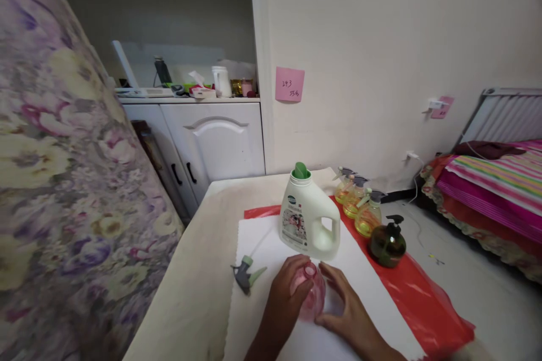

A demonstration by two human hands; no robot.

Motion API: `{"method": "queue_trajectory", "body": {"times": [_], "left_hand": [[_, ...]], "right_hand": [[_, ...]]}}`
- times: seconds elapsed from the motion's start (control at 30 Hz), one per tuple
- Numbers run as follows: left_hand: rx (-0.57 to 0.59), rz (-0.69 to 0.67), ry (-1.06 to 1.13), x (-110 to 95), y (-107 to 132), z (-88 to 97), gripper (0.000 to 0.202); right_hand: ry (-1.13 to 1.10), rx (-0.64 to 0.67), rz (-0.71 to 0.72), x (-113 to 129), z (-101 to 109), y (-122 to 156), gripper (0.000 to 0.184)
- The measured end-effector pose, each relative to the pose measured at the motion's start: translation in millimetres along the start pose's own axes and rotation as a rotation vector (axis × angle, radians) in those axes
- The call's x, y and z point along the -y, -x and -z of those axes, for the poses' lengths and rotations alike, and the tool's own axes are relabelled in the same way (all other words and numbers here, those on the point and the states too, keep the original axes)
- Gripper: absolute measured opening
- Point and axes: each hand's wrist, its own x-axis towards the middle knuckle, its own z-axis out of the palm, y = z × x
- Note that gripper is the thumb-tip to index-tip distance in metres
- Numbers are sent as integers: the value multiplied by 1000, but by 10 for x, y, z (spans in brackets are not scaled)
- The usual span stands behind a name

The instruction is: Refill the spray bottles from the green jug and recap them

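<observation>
A translucent pink spray bottle [318,296] stands without its sprayer, its round neck facing up. My left hand [288,289] is wrapped round its left side, thumb across the front. On the other side my right hand [347,304] is curved with thumb and fingers apart, the tips close to the bottle; I cannot tell whether they touch it. Just behind stands a pale green detergent jug [311,225] with a green spout insert [300,170] in its mouth. A grey and green trigger sprayer [244,275] lies to the left on the white sheet [258,237].
Several clear spray bottles with yellow liquid [367,220] line the right side, with a dark green pump bottle [387,245] in front. Red plastic sheeting [406,287] lies under the white sheet. A floral curtain [97,225] hangs left; a bed [491,180] is at right.
</observation>
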Motion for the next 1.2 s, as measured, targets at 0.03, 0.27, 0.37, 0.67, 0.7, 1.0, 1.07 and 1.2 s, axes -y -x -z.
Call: {"method": "queue_trajectory", "body": {"times": [0.03,0.27,0.37,0.67,0.7,1.0,1.07,1.2], "left_hand": [[2,-4,0,13,9,-4,30],[29,-22,-2,60,66,2,34],[47,-29,-5,41,71,50,36],[-257,118,-240,134,65,797,26],[-253,103,-317,167,82,896,25],[-61,255,-835,470,218,1136,31],[-25,306,-869,513,228,1087,39],[9,358,-891,591,245,1017,45]], "right_hand": [[-7,6,-3,-5,-75,-8,92],[-36,2,-24,60,-318,-100,88],[-36,11,-16,95,-247,-55,84],[85,-159,-104,146,408,164,80],[101,-175,-106,140,472,167,81],[78,-129,-94,207,333,169,78],[28,-92,-82,234,195,171,77],[27,7,-48,155,14,162,81]]}}
